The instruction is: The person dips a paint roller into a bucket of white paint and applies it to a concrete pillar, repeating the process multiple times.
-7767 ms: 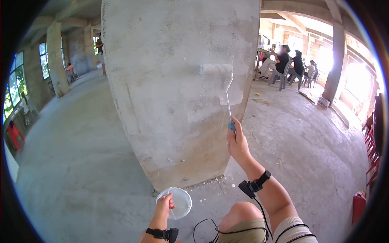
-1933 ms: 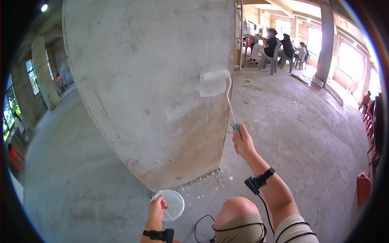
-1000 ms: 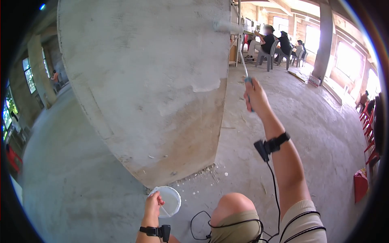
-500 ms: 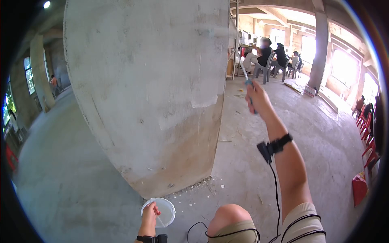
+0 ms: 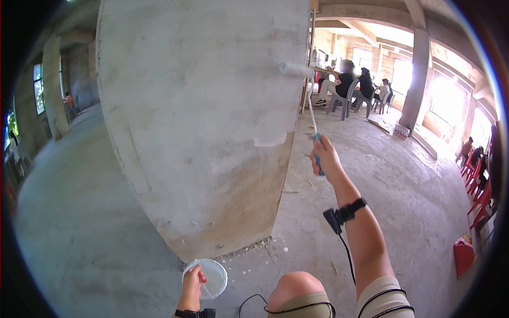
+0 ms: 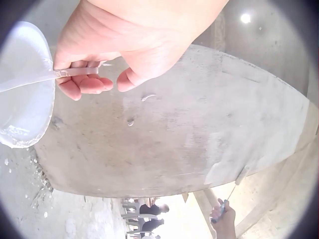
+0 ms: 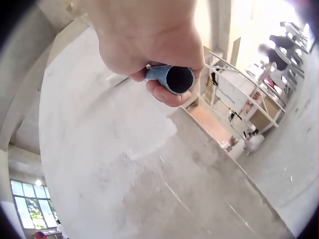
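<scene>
My right hand (image 5: 327, 160) grips the blue handle of a paint roller (image 5: 316, 117). Its pale sleeve (image 5: 293, 69) lies level across the right edge of a concrete pillar (image 5: 196, 132), blurred by motion. In the right wrist view the fingers wrap the blue handle (image 7: 158, 74), whose hollow end faces the camera. Lower on the pillar, a wet whitish coat (image 5: 271, 140) ends above bare brownish concrete. Low at the left, my left hand (image 5: 192, 282) holds a white plastic bucket (image 5: 216, 280) by its strap handle (image 6: 77, 72), the fingers curled under the strap.
Paint flecks and crumbs (image 5: 260, 249) lie at the pillar's foot. Behind it on the right, several people sit on grey chairs (image 5: 342, 103). Red chairs (image 5: 481, 201) and a red bag (image 5: 464, 257) stand at far right. A black cable (image 5: 249, 299) loops by my knee (image 5: 296, 289).
From the lower edge of the wet coat, the roller has gone up the pillar along its right edge, then come somewhat down again. My left hand keeps holding the bucket in much the same place.
</scene>
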`<state>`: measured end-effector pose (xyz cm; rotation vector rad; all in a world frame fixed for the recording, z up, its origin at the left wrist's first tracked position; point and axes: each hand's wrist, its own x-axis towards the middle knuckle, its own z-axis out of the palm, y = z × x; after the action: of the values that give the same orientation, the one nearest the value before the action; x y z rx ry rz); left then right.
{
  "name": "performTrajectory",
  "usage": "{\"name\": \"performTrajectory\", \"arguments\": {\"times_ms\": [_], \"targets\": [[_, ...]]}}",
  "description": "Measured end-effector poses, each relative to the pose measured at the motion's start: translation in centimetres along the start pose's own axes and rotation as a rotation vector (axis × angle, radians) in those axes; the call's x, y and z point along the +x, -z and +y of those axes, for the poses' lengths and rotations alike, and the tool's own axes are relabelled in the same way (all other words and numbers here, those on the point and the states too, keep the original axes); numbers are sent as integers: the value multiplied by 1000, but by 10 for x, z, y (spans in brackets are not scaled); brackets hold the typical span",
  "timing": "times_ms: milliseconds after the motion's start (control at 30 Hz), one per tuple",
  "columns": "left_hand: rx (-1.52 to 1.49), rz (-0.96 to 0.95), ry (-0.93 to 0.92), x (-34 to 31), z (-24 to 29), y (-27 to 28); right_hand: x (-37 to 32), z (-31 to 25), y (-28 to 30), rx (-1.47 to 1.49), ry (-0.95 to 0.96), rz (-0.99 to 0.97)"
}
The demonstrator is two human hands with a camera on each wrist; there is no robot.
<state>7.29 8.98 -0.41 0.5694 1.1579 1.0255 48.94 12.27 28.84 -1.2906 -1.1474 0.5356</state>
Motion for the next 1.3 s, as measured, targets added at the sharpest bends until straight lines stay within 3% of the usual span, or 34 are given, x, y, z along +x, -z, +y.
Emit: {"name": "performTrajectory", "arguments": {"times_ms": [200,467,533,600,733,833,967,1167,1300], "targets": [[-6,-2,6,-10,7,-6,-53,43,12,-125,-133,10],[-46,13,15,-6,8,-1,-56,29,12,-182,-131,-23],[-9,0,-1,-6,9,-1,-27,12,9,-239,-118,113],[1,7,-10,-5,9,0,-13,-46,1,-305,-22,133],[-5,17,-8,-7,10,-4,30,-126,10,-233,159,-9],[-19,-1,-6,-9,12,-5,34,-150,8,-141,120,-43],[-22,-8,-28,-11,11,-5,15,-106,2,-191,144,-45],[-21,-29,-5,-12,11,-2,-59,-11,9,-368,-241,-26],[-30,-9,-4,-11,9,-5,-101,51,13,-433,-334,-94]]}}
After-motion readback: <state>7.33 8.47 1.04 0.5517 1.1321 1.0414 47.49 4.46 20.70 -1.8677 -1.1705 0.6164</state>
